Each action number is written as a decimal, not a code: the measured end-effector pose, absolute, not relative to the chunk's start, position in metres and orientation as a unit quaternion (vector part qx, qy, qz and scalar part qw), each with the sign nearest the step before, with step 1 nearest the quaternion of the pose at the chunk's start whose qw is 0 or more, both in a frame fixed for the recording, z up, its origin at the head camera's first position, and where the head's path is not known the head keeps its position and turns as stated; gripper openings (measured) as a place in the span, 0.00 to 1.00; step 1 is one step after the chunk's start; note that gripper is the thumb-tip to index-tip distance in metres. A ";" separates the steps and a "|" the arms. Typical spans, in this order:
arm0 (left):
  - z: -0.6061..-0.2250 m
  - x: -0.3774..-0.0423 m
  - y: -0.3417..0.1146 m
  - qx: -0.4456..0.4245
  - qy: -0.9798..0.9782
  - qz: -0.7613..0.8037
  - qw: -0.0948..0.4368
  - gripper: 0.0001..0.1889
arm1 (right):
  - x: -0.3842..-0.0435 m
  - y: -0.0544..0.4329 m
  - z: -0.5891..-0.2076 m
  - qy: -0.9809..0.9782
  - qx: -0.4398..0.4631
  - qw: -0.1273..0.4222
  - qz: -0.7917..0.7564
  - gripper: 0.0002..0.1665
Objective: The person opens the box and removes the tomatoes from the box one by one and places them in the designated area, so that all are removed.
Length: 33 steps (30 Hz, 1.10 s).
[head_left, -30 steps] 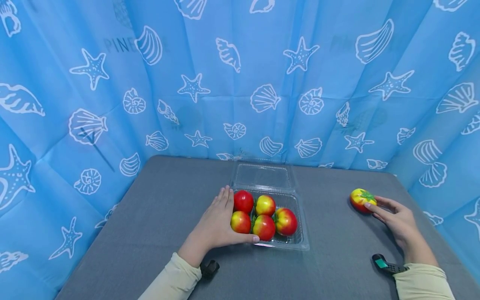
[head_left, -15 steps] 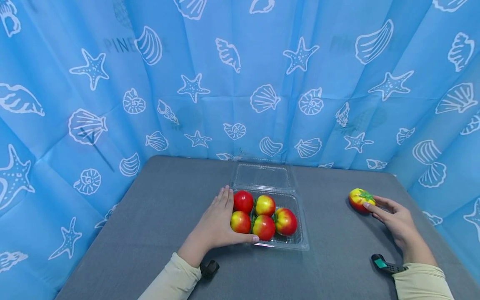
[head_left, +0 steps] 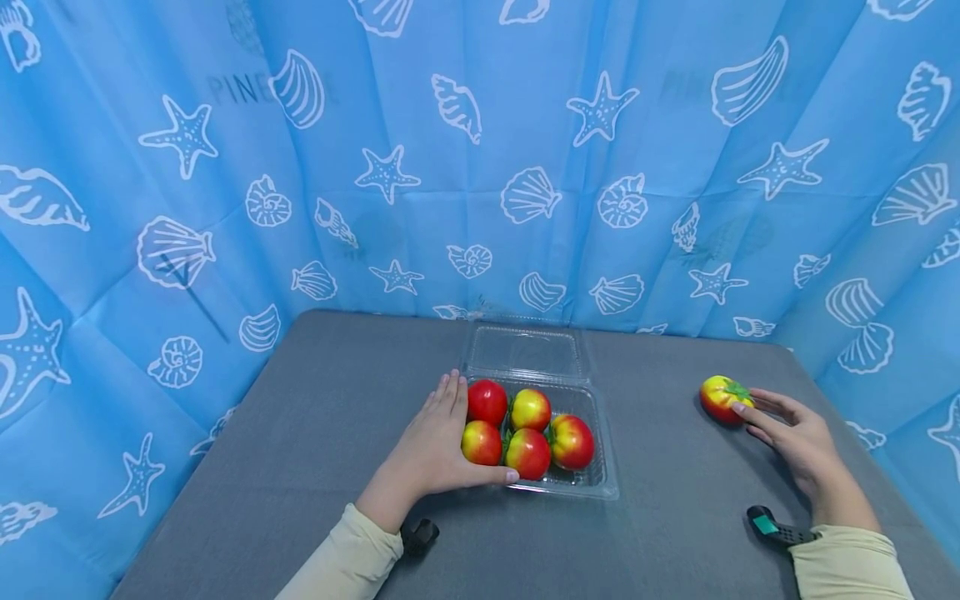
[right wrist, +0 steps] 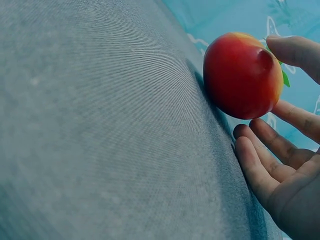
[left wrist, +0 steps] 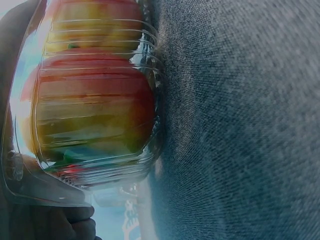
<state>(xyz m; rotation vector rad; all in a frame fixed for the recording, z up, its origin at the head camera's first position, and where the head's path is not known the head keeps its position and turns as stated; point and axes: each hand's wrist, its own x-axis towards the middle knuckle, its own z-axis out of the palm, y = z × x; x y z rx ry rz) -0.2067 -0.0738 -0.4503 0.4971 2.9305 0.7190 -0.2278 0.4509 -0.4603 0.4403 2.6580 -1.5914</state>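
Observation:
A clear plastic clamshell box [head_left: 610, 475] sits mid-table with several red-and-yellow tomatoes [head_left: 528, 454] inside. Its lid [head_left: 527, 352] is folded back, away from me. My left hand [head_left: 427, 450] rests against the box's near left corner, fingers straight along the left side and thumb along the front rim. Through the box wall, the left wrist view shows a tomato [left wrist: 95, 105] close up. Far to the right, my right hand [head_left: 804, 450] pinches one more tomato [head_left: 717, 400] by its green-leafed side, between thumb and a finger. The right wrist view shows that tomato's red base [right wrist: 240, 75], low beside the tabletop.
The table [head_left: 337, 375] is covered in grey cloth. A blue curtain [head_left: 465, 150] with white shells and starfish hangs behind it and at both sides. Black wrist devices [head_left: 776, 531] show beside each sleeve.

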 end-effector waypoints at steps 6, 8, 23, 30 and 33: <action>-0.451 -0.207 -0.074 0.164 0.956 0.238 0.040 0.75 | -0.226 0.453 -0.459 0.851 0.142 -0.009 -0.505 0.47; -0.450 -0.207 -0.074 0.164 0.956 0.239 0.040 0.75 | -0.226 0.453 -0.457 0.854 0.146 -0.015 -0.499 0.49; -0.451 -0.207 -0.074 0.165 0.957 0.235 0.033 0.75 | -0.222 0.454 -0.439 0.872 0.151 -0.041 -0.464 0.49; -0.450 -0.206 -0.073 0.167 0.957 0.234 0.028 0.74 | -0.225 0.441 -0.427 0.883 0.168 -0.044 -0.437 0.49; -0.449 -0.206 -0.073 0.166 0.958 0.232 0.028 0.74 | -0.224 0.433 -0.421 0.882 0.162 -0.043 -0.440 0.48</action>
